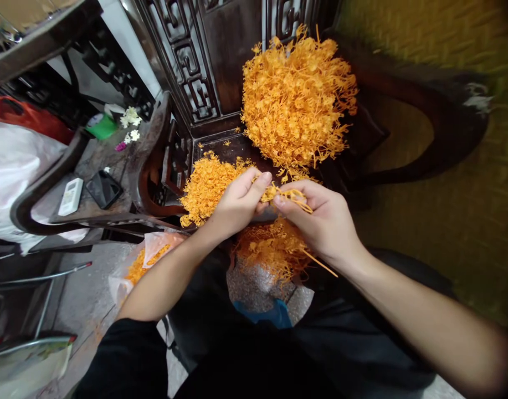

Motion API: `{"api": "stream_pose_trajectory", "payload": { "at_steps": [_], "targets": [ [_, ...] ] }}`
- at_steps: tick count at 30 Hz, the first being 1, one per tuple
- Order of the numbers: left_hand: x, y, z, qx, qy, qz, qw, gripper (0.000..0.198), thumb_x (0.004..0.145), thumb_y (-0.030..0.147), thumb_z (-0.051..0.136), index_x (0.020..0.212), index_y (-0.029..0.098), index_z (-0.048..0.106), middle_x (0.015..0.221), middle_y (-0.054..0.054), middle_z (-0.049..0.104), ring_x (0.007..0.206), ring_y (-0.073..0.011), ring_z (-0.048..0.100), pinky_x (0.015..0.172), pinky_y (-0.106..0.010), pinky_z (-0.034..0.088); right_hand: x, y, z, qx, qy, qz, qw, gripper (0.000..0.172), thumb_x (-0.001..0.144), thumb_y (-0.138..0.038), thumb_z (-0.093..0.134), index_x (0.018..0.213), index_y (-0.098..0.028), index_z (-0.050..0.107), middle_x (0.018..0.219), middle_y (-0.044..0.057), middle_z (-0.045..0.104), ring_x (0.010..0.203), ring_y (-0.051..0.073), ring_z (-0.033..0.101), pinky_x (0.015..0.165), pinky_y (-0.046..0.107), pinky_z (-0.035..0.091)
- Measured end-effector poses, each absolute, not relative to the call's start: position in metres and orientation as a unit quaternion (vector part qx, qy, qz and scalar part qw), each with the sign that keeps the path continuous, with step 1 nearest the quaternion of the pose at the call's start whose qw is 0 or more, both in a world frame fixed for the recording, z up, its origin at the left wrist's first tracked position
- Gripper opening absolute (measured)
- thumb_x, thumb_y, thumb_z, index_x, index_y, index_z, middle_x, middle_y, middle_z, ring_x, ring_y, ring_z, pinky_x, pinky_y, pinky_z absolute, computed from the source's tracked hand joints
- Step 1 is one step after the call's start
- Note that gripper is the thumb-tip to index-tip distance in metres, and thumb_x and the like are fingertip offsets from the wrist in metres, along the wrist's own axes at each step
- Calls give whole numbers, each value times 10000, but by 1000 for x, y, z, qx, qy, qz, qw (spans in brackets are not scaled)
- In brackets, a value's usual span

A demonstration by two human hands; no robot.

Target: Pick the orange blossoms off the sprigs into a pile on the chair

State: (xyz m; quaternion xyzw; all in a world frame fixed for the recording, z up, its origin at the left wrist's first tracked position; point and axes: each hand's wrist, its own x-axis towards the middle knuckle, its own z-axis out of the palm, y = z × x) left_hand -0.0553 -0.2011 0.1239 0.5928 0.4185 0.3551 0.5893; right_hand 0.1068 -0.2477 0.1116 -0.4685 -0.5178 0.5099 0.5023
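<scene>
Between my two hands is a thin orange plastic flower sprig [293, 195], its stems looped near the right fingers. My left hand [243, 200] pinches one end, thumb on top. With thumb and fingers closed, my right hand [320, 219] grips the other end. Just below lies a loose heap of orange sprigs [274, 246], with one straight stem sticking out under my right hand. Beyond my left hand sits a smaller orange pile [210, 185]. A large round mass of orange flowers [297, 102] stands behind both hands on the dark wooden chair [224, 143].
At left, a wooden side table [102, 191] bears a white remote control [71, 197], a black holder [104, 189] and a green tape roll [101, 126]. A plastic bag of orange pieces [143, 263] stands on the floor. The chair's curved armrest [453, 133] is at right.
</scene>
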Motion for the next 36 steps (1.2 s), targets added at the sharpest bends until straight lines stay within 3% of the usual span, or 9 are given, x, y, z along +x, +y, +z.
{"api": "stream_pose_trajectory", "payload": {
  "at_steps": [3,8,14,17,20,24,28,31,36],
  "targets": [
    [-49,-205,125,585,431,366,581,385,1023,536,556,816,226,459,589,61,400,489,-84,370,463,-229,312,100,-249,108,-438,-487,546,522,269,888,-468,765,923,-203,739,623,-14,557,603,143,546,564,264,426],
    [-46,-190,121,540,457,369,603,360,1013,480,601,803,202,507,611,51,445,459,-67,387,429,-209,297,100,-266,113,-442,-486,548,517,222,798,-411,847,831,-205,772,752,33,691,663,167,621,612,289,478],
    [-95,-154,125,453,514,457,567,412,998,551,604,803,225,445,532,123,254,391,-44,202,402,-188,138,117,-275,119,-441,-510,524,521,185,785,-372,845,821,-199,788,703,30,679,563,139,537,522,272,395],
    [-104,-175,139,579,417,357,603,376,956,592,646,947,219,610,556,97,330,422,-66,292,426,-211,232,122,-260,118,-448,-464,572,508,227,778,-387,866,818,-187,766,642,-4,599,528,103,440,490,250,322],
    [-95,-206,152,706,362,269,546,352,981,528,633,1177,240,681,668,26,546,577,-128,524,541,-253,407,123,-250,114,-427,-465,604,486,288,772,-412,885,802,-164,741,609,-31,533,521,78,378,493,240,287],
    [-78,-219,150,774,364,282,434,226,1011,426,600,1021,223,699,879,-37,692,813,-163,632,728,-283,489,120,-252,115,-428,-478,613,461,325,767,-406,892,727,-155,690,594,-39,510,522,72,374,496,234,284],
    [-73,-193,131,651,445,368,493,323,987,492,619,838,215,542,591,58,461,517,-98,425,511,-242,344,115,-262,125,-442,-548,557,440,250,805,-356,848,708,-173,709,629,-1,623,556,111,499,529,249,364],
    [-79,-170,127,503,468,457,565,419,970,549,635,822,239,395,545,118,261,426,-63,242,437,-215,177,115,-264,129,-438,-625,491,420,160,854,-302,781,743,-191,755,663,18,694,584,141,575,579,267,424],
    [-78,-174,127,473,414,430,648,471,953,557,667,834,242,338,581,114,323,431,-43,259,437,-186,144,123,-249,123,-498,-654,402,404,235,889,-392,756,985,-182,796,887,51,790,717,188,682,659,284,489]
  ]
}}
